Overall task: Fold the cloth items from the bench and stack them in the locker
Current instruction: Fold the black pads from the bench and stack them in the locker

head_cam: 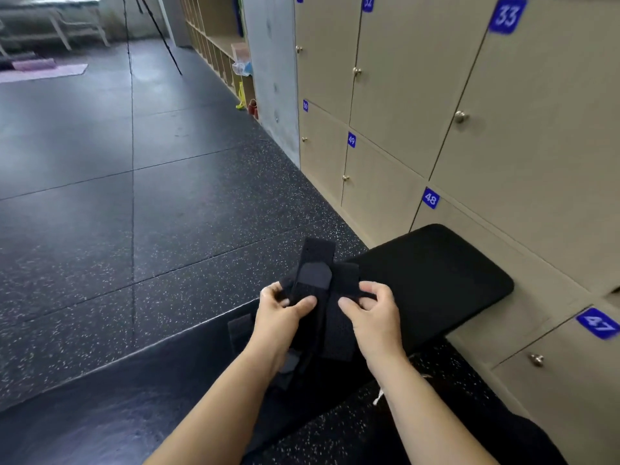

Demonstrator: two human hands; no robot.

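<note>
Black mesh fabric with grey fastener patches: a strap-like cloth item (323, 297), held up in the air over the near end of the bench (436, 273), not resting on it. The left hand (278, 317) pinches its left edge, thumb flat on the front, the other fingers curled behind. The right hand (375, 313) does the same on the right edge, thumb on top, fingers tucked round the back. One tab stands up above the hands. Loose ends hang below the wrists.

Progress, as I judge it: partway through folding this one piece. The strips overlap but are not squared into a flat packet. No folded pile shows on the bench top, and no stack shows anywhere. The lockers (402, 95) run along the wall, beige doors with blue number plates, and every door I can make out is closed. A dark sliver at the far right edge above plate 47 may be an opening; cannot tell. Left to do: finish the fold, get a locker open, put the piece in. Whether more items wait is unclear, as the arms hide the near bench.

Around: dark speckled rubber floor (134, 229), tripod (161, 31) at the far end, pink mat (43, 70), open cubby shelves (218, 45) beyond the lockers.

In the way: the dangling ends, and fastener patches likely to catch on the mesh. A closed door wants a free hand, and both are occupied.
</note>
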